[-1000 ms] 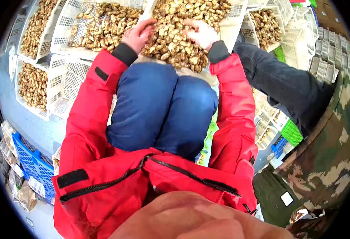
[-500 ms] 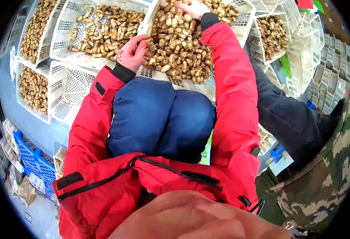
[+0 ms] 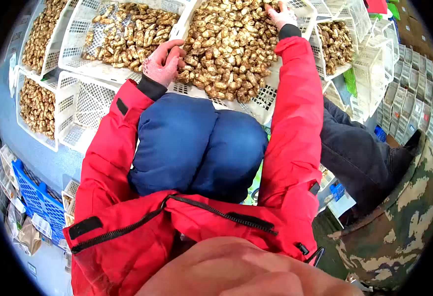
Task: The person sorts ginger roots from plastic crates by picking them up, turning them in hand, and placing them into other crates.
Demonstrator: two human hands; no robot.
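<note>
A heap of brown and cream mushrooms (image 3: 226,54) fills the white perforated crate (image 3: 264,97) in front of me. My left hand (image 3: 163,63) rests at the heap's left edge, near the wall shared with the neighbouring crate. Its fingers are loosely curled and apart, with nothing visible in them. At the far right side of the heap is my right hand (image 3: 281,18), its fingers spread over the mushrooms beside the crate wall. Whether its fingertips touch a mushroom is hard to make out.
On the left, another white crate (image 3: 73,47) holds more mushrooms; further crates stand beyond it. A smaller crate of mushrooms (image 3: 335,42) is at right. Another person's dark trouser leg (image 3: 357,148) and camouflage clothing (image 3: 394,222) are close on my right. A blue crate (image 3: 39,200) lies at lower left.
My right hand has moved right, from the far middle of the heap to its right side. The mushrooms lie flatter and more spread out. My left hand has barely moved.
</note>
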